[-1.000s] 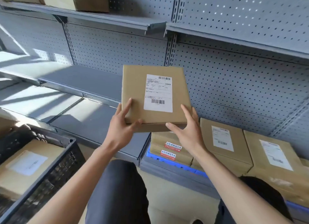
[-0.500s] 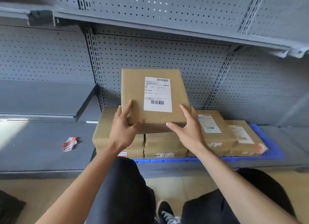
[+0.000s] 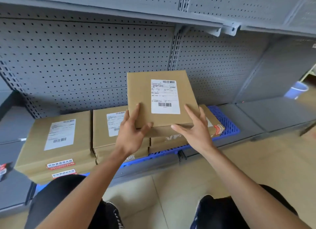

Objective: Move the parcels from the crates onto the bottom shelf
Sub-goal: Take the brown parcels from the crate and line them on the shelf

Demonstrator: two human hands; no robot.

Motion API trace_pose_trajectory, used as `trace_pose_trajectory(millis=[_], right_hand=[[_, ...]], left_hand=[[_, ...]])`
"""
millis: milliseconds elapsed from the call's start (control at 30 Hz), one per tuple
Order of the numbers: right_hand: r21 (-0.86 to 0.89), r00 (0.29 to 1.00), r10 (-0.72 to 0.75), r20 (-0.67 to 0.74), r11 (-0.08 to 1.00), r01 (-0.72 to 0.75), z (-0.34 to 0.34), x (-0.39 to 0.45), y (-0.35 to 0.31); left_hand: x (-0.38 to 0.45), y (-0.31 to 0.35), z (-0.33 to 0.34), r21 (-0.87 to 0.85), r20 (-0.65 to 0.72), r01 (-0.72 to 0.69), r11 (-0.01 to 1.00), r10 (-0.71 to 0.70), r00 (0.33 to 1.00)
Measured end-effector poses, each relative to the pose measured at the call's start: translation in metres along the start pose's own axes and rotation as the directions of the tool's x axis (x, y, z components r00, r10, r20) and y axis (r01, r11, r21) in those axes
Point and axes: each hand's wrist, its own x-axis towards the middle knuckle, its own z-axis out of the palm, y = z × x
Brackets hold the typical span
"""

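the grey perforated-metal shelving unit (image 3: 85, 66) fills the view from nine o'clock round to three, and its bottom shelf (image 3: 256, 115) runs low across the middle, carrying a blue slotted plastic mat (image 3: 224, 121) that likely keeps the cardboard off the metal. on that mat, from eight o'clock toward the centre, sit stacked brown cardboard parcels with white labels: a large stack (image 3: 56, 143) at eight o'clock, a second stack (image 3: 109, 126) just beside it, and a lower stack (image 3: 171, 139) at centre. the flat brown cardboard parcel with a white barcode label (image 3: 160, 98) is held just above that lower stack, tilted label-up toward the camera, probably so it can be slid on top. the left hand (image 3: 131, 134) grasps its near left corner, fingers on top and thumb hooked round the front edge; the right hand (image 3: 196, 127) braces the near right corner with fingers spread nearly straight, steadying rather than clamping. no crates are in sight.
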Motion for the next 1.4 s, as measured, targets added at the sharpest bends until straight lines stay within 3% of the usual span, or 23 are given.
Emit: trace_pose_trajectory(millis=[433, 667, 1000, 1400], right_hand=[[0.005, 0.983, 0.182, -0.027, 0.983, -0.182, -0.085, 0.066, 0.124], [0.023, 0.969, 0.184, -0.164, 0.983, -0.183, -0.114, 0.117, 0.171], [-0.004, 0.959, 0.214, -0.187, 0.976, -0.219, -0.12, 0.166, 0.227], [-0.002, 0.947, 0.259, -0.188, 0.964, -0.264, -0.109, 0.187, 0.273]], left_hand=[[0.075, 0.052, 0.152, 0.023, 0.182, -0.016, 1.0, 0.012, 0.983], [0.109, 0.074, 0.219, 0.076, 0.202, -0.003, 0.997, -0.012, 0.979], [0.14, 0.057, 0.278, 0.213, 0.24, 0.013, 0.977, -0.065, 0.968], [0.158, 0.03, 0.315, 0.434, 0.243, -0.122, 0.893, 0.014, 0.97]])
